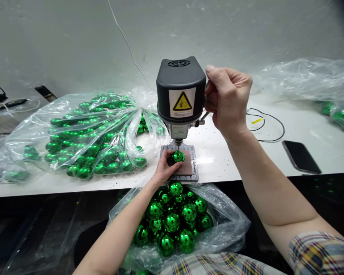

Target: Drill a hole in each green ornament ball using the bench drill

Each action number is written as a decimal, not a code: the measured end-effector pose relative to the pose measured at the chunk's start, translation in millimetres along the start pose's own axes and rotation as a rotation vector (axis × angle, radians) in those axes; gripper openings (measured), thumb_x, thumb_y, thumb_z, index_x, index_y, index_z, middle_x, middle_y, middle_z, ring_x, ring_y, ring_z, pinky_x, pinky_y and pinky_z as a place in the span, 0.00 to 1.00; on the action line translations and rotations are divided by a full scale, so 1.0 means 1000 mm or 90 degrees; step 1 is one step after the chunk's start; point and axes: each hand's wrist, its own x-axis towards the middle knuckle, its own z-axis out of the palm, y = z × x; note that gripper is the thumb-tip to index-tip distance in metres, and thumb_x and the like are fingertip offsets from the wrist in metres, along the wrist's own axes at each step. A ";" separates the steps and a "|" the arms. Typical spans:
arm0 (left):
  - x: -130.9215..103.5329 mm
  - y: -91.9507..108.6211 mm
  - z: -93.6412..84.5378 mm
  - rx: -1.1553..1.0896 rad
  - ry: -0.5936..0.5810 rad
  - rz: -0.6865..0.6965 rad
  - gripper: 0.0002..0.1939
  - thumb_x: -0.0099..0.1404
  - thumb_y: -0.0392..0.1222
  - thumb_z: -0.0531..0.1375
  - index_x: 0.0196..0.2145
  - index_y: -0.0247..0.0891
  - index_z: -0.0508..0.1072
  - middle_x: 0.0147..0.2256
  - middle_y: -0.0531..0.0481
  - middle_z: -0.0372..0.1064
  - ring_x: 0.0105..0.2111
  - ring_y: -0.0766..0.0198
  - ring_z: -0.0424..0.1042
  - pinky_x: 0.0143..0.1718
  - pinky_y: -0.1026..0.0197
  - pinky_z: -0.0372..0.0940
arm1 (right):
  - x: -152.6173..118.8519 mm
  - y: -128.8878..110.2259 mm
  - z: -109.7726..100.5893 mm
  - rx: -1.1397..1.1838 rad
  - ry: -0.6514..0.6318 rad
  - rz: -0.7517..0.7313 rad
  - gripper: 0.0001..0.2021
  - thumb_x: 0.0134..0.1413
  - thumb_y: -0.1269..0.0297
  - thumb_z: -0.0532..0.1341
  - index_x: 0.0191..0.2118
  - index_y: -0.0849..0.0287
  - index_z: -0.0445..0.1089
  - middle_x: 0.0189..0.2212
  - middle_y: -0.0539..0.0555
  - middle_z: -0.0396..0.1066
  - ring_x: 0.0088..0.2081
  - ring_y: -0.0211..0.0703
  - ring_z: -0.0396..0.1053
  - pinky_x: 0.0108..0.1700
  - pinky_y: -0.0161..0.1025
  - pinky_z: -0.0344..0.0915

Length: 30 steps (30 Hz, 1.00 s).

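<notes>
A small black bench drill press [181, 82] with a yellow warning sticker stands at the middle of the table. Under its chuck, my left hand [167, 166] pinches a shiny green bauble [178, 156] between thumb and fingers, on a brown square pad [187, 168]. The bit comes down to the bauble's top; I cannot tell whether it has entered. My right hand [227, 95] is raised at the machine's right side, its fingers closed round the feed lever [205, 115], most of which they hide. An open plastic bag of green baubles [172, 221] lies at my lap.
A large clear bag of green baubles [88, 137] covers the table's left part. Another plastic bag [309, 80] with baubles lies at the far right. A phone [301, 156] rests near the front edge, and a black cable [282, 128] loops behind it. Dark crumbs surround the drill base [195, 176].
</notes>
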 end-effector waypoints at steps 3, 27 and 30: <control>0.000 0.001 0.000 -0.001 0.002 -0.001 0.25 0.57 0.48 0.70 0.47 0.39 0.65 0.45 0.46 0.69 0.47 0.56 0.70 0.52 0.54 0.64 | -0.008 -0.003 0.000 0.001 0.017 -0.039 0.24 0.61 0.53 0.62 0.17 0.56 0.60 0.11 0.44 0.51 0.12 0.28 0.46 0.14 0.34 0.43; -0.001 0.004 0.002 0.021 -0.007 0.020 0.24 0.59 0.46 0.69 0.47 0.38 0.65 0.44 0.46 0.68 0.46 0.57 0.70 0.50 0.55 0.65 | -0.082 0.038 -0.021 0.004 -0.084 -0.510 0.19 0.50 0.82 0.58 0.18 0.57 0.52 0.12 0.43 0.50 0.14 0.30 0.48 0.18 0.36 0.45; -0.002 0.002 0.002 0.022 -0.004 0.012 0.24 0.58 0.46 0.69 0.47 0.38 0.64 0.44 0.46 0.68 0.46 0.57 0.69 0.50 0.55 0.64 | -0.085 0.041 -0.021 -0.011 -0.126 -0.548 0.18 0.50 0.81 0.59 0.18 0.57 0.55 0.12 0.42 0.50 0.13 0.29 0.47 0.18 0.36 0.45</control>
